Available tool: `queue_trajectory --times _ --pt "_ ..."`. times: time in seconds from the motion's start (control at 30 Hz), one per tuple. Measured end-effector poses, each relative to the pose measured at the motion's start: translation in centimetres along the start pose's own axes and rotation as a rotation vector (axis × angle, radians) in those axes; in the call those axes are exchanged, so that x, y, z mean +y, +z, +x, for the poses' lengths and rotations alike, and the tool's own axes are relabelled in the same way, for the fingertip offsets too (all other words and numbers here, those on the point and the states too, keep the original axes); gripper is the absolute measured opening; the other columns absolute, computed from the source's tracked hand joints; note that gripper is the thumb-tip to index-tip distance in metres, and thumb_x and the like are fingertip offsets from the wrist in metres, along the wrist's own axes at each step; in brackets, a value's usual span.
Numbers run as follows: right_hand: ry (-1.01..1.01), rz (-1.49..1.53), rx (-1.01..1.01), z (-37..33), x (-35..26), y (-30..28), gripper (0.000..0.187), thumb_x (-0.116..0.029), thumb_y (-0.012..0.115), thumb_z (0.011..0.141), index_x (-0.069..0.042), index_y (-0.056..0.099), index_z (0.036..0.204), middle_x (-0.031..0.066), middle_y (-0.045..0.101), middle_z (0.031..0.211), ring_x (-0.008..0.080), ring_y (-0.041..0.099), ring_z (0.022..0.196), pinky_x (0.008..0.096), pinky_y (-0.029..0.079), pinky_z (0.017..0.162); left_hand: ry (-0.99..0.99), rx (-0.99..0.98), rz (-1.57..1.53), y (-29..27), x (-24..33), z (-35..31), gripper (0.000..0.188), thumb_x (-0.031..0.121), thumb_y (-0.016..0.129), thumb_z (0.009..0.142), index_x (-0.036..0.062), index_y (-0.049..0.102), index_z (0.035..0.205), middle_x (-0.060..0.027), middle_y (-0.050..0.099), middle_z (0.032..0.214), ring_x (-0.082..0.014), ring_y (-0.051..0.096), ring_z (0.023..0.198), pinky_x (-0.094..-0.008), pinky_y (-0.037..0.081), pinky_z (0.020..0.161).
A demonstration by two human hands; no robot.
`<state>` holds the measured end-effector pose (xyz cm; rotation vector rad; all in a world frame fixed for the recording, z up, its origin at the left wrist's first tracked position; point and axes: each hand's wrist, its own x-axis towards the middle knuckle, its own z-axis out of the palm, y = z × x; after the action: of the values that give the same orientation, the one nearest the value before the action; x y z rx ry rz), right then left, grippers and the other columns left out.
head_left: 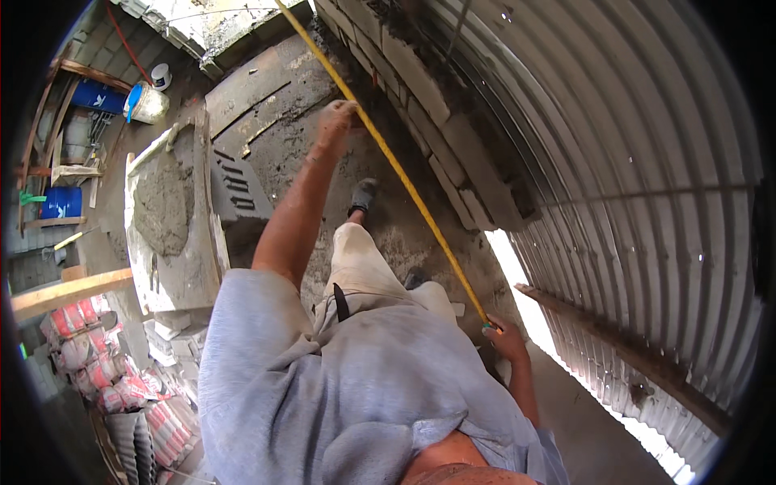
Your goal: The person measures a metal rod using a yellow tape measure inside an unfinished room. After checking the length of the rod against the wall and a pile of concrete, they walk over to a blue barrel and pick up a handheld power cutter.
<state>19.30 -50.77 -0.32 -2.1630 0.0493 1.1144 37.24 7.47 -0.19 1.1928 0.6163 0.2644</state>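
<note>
A yellow measuring tape (406,179) stretches on a slant from the top of the view down to the right, its blade drawn out straight. My right hand (508,341) is closed around its lower end, where a small case with green and orange parts shows between the fingers. Farther up, my left hand (338,115) reaches out with bent fingers against the blade's edge and seems to pinch it. The far end of the tape runs out of view. Beneath it lies a rough grey floor (388,212), and one of my shoes (364,194) stands there.
Right of the tape stand a low block wall (416,77) and a corrugated metal sheet wall (647,145) with a wooden beam (630,352). At left are a mortar trough (139,271), a white bucket (151,107), blue drums (61,202) and stacked red-and-white bags (97,368).
</note>
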Motion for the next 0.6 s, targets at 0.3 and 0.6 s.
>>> queue_trajectory --times 0.3,0.6 --pt "-0.187 -0.173 0.168 18.7 -29.5 1.7 0.049 -0.032 0.067 0.080 -0.010 0.062 0.124 0.0208 0.065 0.107 0.0354 0.062 0.103 0.0400 0.048 0.088 -0.146 -0.155 -0.041 3.3 1.0 12.6 0.027 0.025 0.060 0.091 0.0004 0.059 0.102 -0.0066 0.061 0.086 -0.0184 0.065 0.076 -0.0382 0.060 0.065" --pt "-0.015 -0.341 0.229 21.5 -38.1 -1.3 0.056 -0.030 0.069 0.080 -0.014 0.057 0.132 0.0208 0.062 0.120 0.0359 0.059 0.111 0.0405 0.046 0.094 -0.113 -0.016 -0.034 -1.3 8.3 34.7 0.023 0.023 0.058 0.093 0.0002 0.059 0.099 -0.0069 0.062 0.082 -0.0202 0.065 0.072 -0.0390 0.060 0.066"
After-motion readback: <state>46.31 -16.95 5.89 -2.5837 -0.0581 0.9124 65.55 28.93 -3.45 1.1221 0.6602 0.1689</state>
